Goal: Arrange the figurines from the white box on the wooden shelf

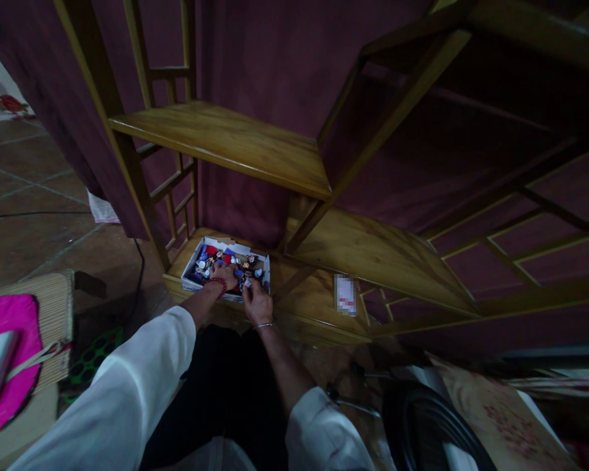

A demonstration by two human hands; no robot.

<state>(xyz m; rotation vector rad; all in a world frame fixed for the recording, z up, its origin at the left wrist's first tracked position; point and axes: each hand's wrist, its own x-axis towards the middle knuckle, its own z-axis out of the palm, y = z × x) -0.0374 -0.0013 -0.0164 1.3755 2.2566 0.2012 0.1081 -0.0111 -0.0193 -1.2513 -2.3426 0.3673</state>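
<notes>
A shallow white cardboard box (192,267) sits on the low wooden shelf, filled with many small mixed pieces in blue, red, white, black and brown. My left hand (224,275), with a red bead bracelet at its wrist, reaches in and lies over the pieces, fingers stretched out among them. At the box's front right corner is my right hand (258,303), wearing a thin metal bangle. Its thumb and fingers pinch a small pale piece (248,283), too small to name. Part of the box's front wall is hidden by my hands.
Around the box rises a wooden shelf unit (226,140) with slanted boards and lattice sides, before a maroon curtain (275,65). A blurred card (345,294) lies to the right. A bamboo-topped seat (53,327) with a pink cloth (27,314) stands left; a black round object (422,418) is lower right.
</notes>
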